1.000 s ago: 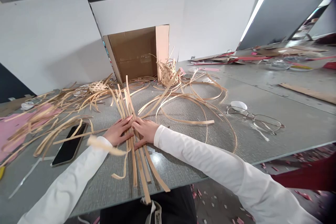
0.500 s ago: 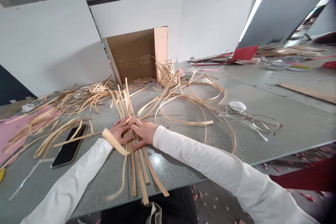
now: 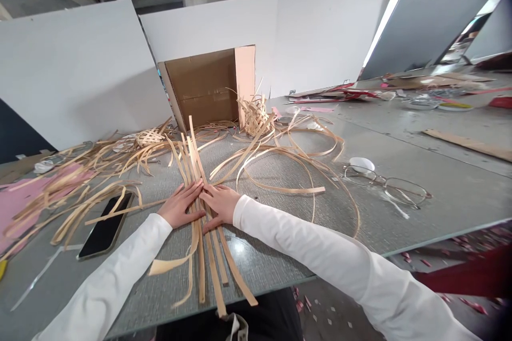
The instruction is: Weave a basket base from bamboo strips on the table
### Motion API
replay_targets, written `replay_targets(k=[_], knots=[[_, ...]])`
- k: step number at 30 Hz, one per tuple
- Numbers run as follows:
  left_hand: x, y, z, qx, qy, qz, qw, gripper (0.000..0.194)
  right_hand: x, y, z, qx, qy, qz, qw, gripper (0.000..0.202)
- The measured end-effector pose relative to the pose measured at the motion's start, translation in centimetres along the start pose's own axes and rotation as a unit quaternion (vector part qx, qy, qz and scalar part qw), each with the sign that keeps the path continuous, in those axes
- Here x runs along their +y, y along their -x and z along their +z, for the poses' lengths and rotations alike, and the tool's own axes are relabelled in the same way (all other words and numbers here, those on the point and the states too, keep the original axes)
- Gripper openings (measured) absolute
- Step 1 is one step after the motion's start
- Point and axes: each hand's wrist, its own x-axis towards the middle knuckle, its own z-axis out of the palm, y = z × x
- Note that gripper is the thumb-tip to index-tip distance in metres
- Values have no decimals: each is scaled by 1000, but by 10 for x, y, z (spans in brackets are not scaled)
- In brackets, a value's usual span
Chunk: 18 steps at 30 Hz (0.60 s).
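Several long, pale woven-type strips (image 3: 201, 273) lie side by side on the grey table (image 3: 276, 245), running from my side toward the back. My left hand (image 3: 184, 206) rests flat across them from the left, fingers outstretched. From the right, my right hand (image 3: 222, 203) presses on the same strips, its thumb and fingers spread. The fingertips of both hands meet near the middle of the bundle and hide the strips under them. A loose strip with a broad curled end (image 3: 170, 265) bends out to the left below my left hand.
A phone (image 3: 104, 229) lies at left beneath strips. Coiled strips (image 3: 280, 186) and eyeglasses (image 3: 386, 184) lie to the right. Behind stand an open cardboard box (image 3: 206, 88) and a woven strip piece (image 3: 256, 114). Pink sheets (image 3: 68, 173) lie far left.
The curled strip end beside my left wrist has swung down to the table, left of the bundle. Both hands stay nearly in place. A raised red piece at the back right no longer stands up.
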Motion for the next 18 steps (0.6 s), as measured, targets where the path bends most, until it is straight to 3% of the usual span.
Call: replay_targets(k=[7,11,14,18], knots=[[-4,-2,2,-4,5,11,1000,69,1,-2,3,12,1,-12,1000,81],[-3,-2,3,-7,-4,19,1000,64,0,-3,-7,4,-11,-9,1000,64],[-2,-2,2,-15,-10,17,1000,63,-3,-1,-28,-22,-10,16,1000,49],[0,-2,0,-14,-2,8,1000,66,3,14,-85,-69,-23,16,997,24]])
